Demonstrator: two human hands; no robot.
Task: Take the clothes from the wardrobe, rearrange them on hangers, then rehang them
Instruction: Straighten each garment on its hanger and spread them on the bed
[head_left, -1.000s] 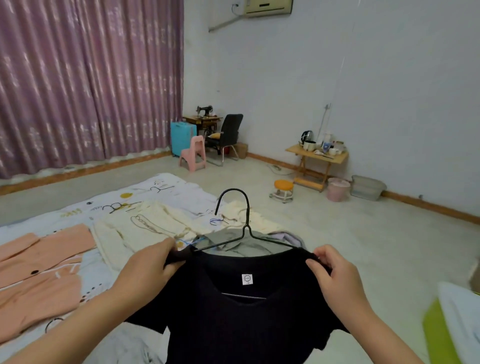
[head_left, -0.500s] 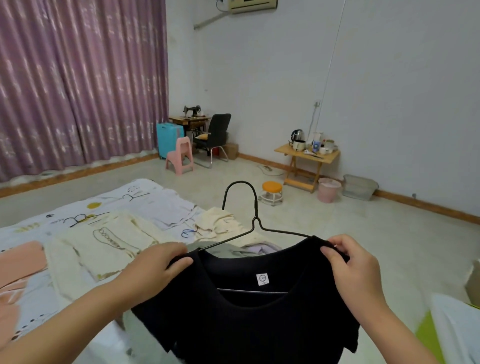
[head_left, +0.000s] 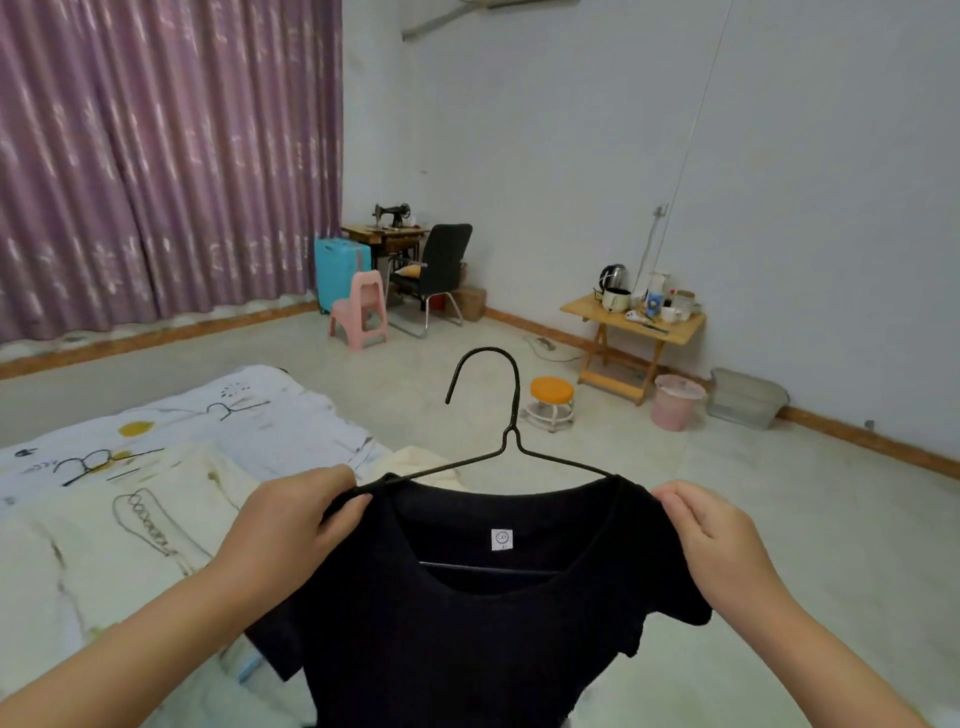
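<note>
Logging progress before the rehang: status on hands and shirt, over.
Left hand and right hand each gripping a shoulder of the black shirt. Shirt on the wire hanger, held up. Nothing in the way.

Black shirt (head_left: 467, 649) hem cut off; collar label (head_left: 501, 539) unreadable.

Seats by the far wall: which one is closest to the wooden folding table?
The orange round stool, low and backless, just left of the folding table. The pink plastic chair and black office chair sit further left by the sewing machine.
</note>
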